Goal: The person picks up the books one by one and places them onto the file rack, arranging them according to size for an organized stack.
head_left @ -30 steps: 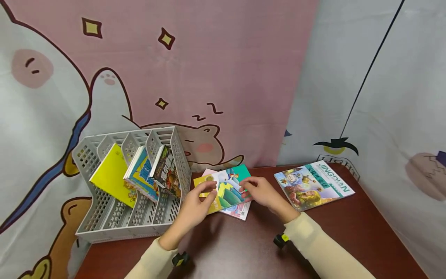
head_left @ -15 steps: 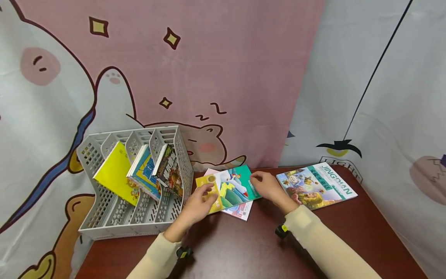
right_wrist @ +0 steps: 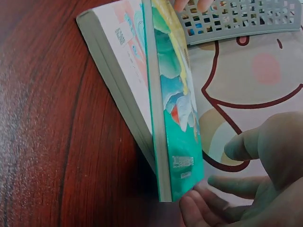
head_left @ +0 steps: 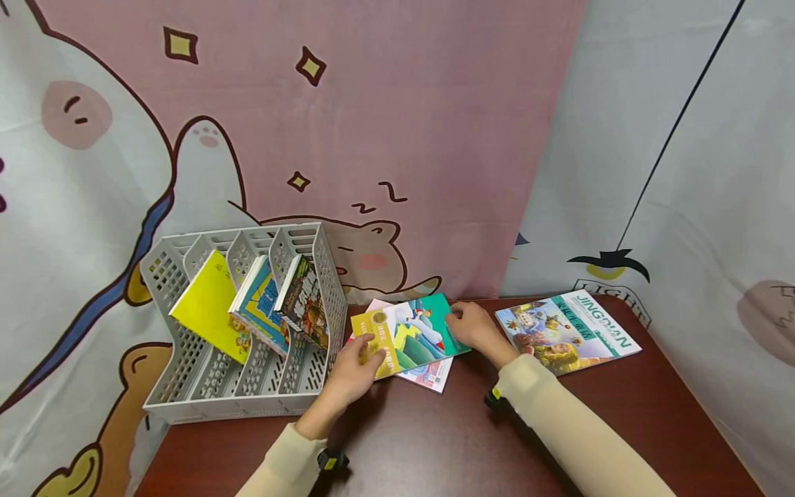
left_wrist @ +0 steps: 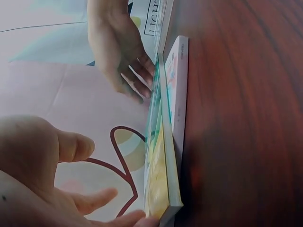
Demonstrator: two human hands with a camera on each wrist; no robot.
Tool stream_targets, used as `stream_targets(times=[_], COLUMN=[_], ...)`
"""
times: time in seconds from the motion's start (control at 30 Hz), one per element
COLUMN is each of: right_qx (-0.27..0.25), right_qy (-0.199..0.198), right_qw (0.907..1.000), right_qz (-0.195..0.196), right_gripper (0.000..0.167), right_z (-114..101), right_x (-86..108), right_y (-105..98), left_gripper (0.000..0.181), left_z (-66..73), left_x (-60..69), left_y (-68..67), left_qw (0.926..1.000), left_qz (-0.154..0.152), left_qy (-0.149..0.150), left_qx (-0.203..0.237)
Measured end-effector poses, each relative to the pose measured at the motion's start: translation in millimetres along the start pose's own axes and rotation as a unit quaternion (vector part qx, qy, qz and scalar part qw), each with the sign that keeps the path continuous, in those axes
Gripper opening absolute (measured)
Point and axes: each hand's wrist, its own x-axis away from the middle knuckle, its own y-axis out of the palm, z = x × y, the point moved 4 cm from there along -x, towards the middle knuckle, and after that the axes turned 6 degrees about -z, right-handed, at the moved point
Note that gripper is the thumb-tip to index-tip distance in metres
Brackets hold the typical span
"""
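Note:
A thin picture book (head_left: 416,335) with a yellow and green cover lies askew on a second, pinkish-white book (head_left: 433,377). My left hand (head_left: 352,373) is at its yellow end; in the left wrist view the lower fingertips touch the book's corner (left_wrist: 163,208), and the thumb stands well apart. At the green end is my right hand (head_left: 477,326). The right wrist view has its lower fingers against the green corner (right_wrist: 187,182), with the thumb away from the cover. Neither hand is curled round the book.
A grey slotted file rack (head_left: 248,407) stands at the left, with a yellow book (head_left: 211,307), blue books (head_left: 263,304) and a dark book (head_left: 306,304) leaning in its compartments. Another picture book (head_left: 568,331) lies to the right on the brown table (head_left: 435,442). A printed curtain (head_left: 435,138) hangs behind.
My right hand has shifted right, from above the cover to the book's green end. The left hand has lowered to the yellow end. The head view has turned slightly.

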Motion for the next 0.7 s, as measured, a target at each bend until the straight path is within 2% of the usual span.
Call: stream_targets(times=[0.03,0.2,0.33,0.57,0.7], right_qx=[0.002,0.009,-0.006,-0.081,-0.161], right_qy=[0.003,0.021,0.023,0.039,0.048], right_qw=[1.0,0.9997,0.9997,0.996,0.9857], right_qz=[-0.001,-0.008,0.0,0.008,-0.016], right_gripper=[0.048,0.052,0.049,0.048,0.051], right_z=[0.6,5.0,7.9,10.5,10.1], right_x=[-1.2,-6.6,-9.2,-5.2,1.5], right_y=[0.5,4.1,4.6,2.2,3.5], left_gripper=[0.054,0.057,0.061,0.064,0.063], left_z=[3.5,5.5,7.0,1.3,-3.4], left_x=[1.6,4.8,6.7,2.1,1.2], left_y=[0.0,1.6,-1.7,-3.4,-1.4], left_qw=[0.9999,0.9989,0.9978,0.9967,0.9968], left_qz=[0.002,0.016,0.022,0.022,0.024], left_qy=[-0.014,-0.029,-0.045,-0.055,-0.059], left_qx=[0.002,-0.033,-0.043,-0.055,-0.047])
